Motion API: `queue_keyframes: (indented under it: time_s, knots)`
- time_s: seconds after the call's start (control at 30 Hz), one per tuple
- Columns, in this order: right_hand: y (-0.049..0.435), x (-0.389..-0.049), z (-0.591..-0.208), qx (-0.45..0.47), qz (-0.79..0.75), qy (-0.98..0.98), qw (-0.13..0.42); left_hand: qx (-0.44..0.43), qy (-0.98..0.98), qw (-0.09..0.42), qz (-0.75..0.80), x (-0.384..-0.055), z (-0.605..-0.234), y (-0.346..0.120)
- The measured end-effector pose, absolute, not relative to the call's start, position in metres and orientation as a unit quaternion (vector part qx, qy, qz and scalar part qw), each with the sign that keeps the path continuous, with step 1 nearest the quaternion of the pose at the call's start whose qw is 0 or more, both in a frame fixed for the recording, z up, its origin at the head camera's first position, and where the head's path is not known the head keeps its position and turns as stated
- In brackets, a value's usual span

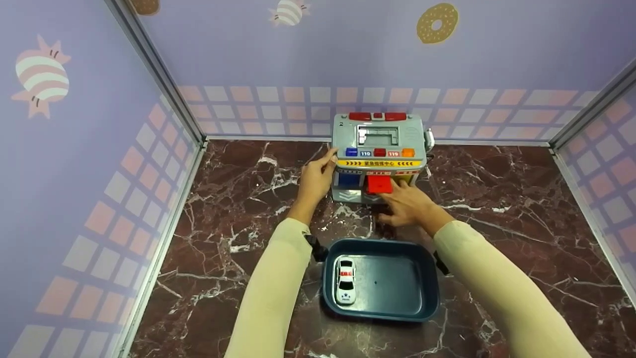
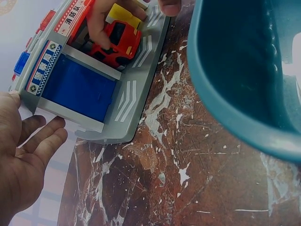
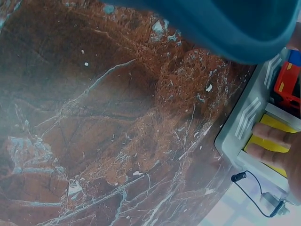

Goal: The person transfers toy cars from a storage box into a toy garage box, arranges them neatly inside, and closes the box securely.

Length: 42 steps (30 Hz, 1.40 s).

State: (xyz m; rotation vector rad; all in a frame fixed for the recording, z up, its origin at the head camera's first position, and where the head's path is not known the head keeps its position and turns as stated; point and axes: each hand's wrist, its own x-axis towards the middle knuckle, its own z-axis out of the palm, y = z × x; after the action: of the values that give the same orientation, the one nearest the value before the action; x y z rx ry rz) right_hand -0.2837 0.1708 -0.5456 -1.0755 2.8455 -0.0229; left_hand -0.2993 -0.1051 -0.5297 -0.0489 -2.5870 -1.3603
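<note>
Sleeves (image 1: 266, 298) nearest; unclenched right fingers (image 2: 98, 26) touch red car (image 2: 129, 44), loose left fingers (image 2: 52, 141) touch station (image 1: 348, 134) (marked "110", "119").

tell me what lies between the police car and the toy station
The far rim of the blue tub, then veined floor up to the toy station, in the head view.

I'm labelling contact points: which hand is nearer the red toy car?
Right. The right hand has a finger on the red toy car; the left hand is farther off, at the left side of the toy garage.
</note>
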Motion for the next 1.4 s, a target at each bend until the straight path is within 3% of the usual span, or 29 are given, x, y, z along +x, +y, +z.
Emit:
queue_keyframes:
  time_s: [1.0,1.4]
  knots:
    - [0.172,-0.281,-0.545,-0.327,0.056,0.943,0.042,-0.02,-0.875,0.105,-0.471,-0.299,-0.527,-0.1]
    - [0.182,-0.273,-0.547,-0.37,0.035,0.928,-0.008,-0.022,-0.875,0.106,-0.472,-0.301,-0.533,-0.107]
